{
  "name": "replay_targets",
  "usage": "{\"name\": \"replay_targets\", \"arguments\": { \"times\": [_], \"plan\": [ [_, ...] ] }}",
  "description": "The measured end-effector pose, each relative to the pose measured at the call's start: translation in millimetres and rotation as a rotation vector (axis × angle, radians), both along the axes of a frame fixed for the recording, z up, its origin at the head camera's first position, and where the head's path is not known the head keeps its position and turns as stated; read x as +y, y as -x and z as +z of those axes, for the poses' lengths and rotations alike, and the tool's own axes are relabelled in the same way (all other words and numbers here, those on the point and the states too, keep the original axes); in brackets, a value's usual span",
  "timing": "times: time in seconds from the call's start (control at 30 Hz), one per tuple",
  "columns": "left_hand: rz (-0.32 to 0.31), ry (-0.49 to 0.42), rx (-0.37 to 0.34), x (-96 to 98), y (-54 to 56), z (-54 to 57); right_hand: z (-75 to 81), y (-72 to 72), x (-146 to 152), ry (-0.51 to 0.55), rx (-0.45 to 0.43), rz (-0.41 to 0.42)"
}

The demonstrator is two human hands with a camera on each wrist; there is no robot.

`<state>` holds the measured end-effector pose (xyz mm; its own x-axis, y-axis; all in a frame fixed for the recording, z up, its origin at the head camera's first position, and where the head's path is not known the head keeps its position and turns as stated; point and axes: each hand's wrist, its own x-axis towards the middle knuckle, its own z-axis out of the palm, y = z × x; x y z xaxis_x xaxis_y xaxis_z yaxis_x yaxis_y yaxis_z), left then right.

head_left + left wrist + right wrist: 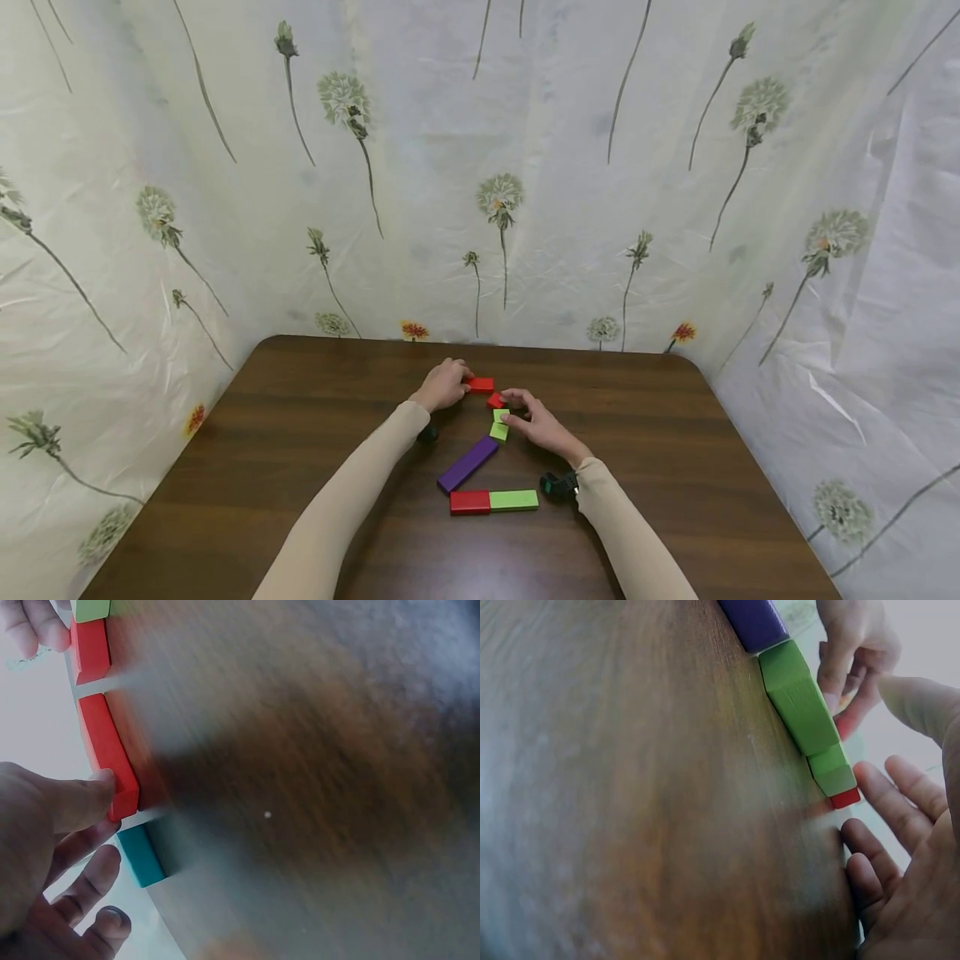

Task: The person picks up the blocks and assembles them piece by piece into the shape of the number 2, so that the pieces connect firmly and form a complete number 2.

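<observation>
At the far end of a line of blocks, my left hand [442, 385] pinches a long red block [481, 385], its thumb on the near side in the left wrist view. A teal block [142, 855] lies just past that red block; the head view does not show it. My right hand [546, 427] hovers beside a small red block [495, 401] and two light green blocks [498, 432], fingers spread and loosely bent. In the right wrist view it grips nothing, and its fingertips are close to the small green block [832, 771].
A purple block [468, 464] lies slanted nearer the front. Before it, a red block [469, 502] and a light green block [513, 500] sit end to end. The brown wooden table [337, 375] meets a flower-patterned curtain [420, 275] at the back and sides.
</observation>
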<state>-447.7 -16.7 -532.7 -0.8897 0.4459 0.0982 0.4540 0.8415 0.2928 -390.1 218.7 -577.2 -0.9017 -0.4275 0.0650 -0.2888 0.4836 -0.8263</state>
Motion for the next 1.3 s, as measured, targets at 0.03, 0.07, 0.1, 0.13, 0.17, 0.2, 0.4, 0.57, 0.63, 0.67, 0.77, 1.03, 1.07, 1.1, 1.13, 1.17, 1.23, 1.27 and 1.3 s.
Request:
{"name": "replay_targets", "arguments": {
  "times": [0.03,0.07,0.1,0.13,0.17,0.2,0.4,0.57,0.63,0.67,0.77,1.03,1.07,1.1,1.13,1.17,1.23,1.27,1.3],
  "plan": [
    [0.000,0.000,0.001,0.1,-0.2,0.0,-0.1,0.2,0.0,0.001,0.003,0.000],
    [-0.001,0.001,0.000,0.2,-0.3,-0.1,-0.3,0.4,0.0,0.003,0.006,0.001],
    [-0.001,0.001,-0.002,0.3,-0.3,-0.4,-0.7,0.7,0.0,0.002,0.008,0.001],
    [-0.002,0.000,-0.004,0.3,-0.6,-0.6,-0.8,0.7,-0.3,0.001,0.011,0.002],
    [-0.003,0.000,-0.006,0.3,-0.9,-0.7,-1.2,1.0,-0.2,0.001,0.011,0.002],
    [-0.004,-0.003,-0.008,0.3,-1.2,-0.8,-1.5,1.1,-0.1,0.002,0.011,0.001],
    [-0.021,-0.006,-0.010,0.3,-3.2,1.4,-2.2,3.3,0.3,0.006,0.004,-0.010],
    [-0.036,-0.003,-0.014,0.7,-5.2,2.2,-0.9,1.7,-0.7,-0.002,-0.006,-0.031],
    [-0.039,-0.007,-0.013,0.6,-5.8,1.5,3.5,-3.1,-2.5,0.004,-0.004,-0.034],
    [-0.039,-0.005,-0.013,0.5,-5.8,1.3,6.5,-5.9,-3.4,0.012,-0.002,-0.031],
    [-0.042,0.003,-0.007,0.3,-5.4,0.4,15.9,-13.7,-5.6,0.039,0.002,-0.022],
    [-0.043,0.030,-0.012,0.7,-3.5,1.4,5.7,-6.4,-2.6,0.008,-0.002,-0.028],
    [-0.045,0.037,-0.011,0.6,-3.5,1.8,3.9,-4.8,-1.8,-0.002,-0.002,-0.027],
    [-0.048,0.041,-0.012,0.7,-3.4,2.3,3.0,-3.9,-1.3,-0.005,-0.005,-0.025],
    [-0.050,0.047,-0.010,0.7,-3.4,2.7,2.5,-3.3,-1.0,-0.005,-0.009,-0.024],
    [-0.052,0.051,-0.008,0.5,-3.5,3.1,2.2,-3.0,-0.8,-0.005,-0.008,-0.020],
    [-0.056,0.057,-0.006,0.3,-3.4,3.3,2.1,-2.9,-0.5,-0.008,-0.006,-0.015],
    [-0.056,0.062,-0.004,0.2,-3.3,3.4,2.1,-3.0,-0.4,-0.009,-0.003,-0.013],
    [-0.057,0.066,-0.002,0.2,-3.2,3.5,2.1,-3.2,-0.4,-0.011,-0.002,-0.013]
  ]
}}
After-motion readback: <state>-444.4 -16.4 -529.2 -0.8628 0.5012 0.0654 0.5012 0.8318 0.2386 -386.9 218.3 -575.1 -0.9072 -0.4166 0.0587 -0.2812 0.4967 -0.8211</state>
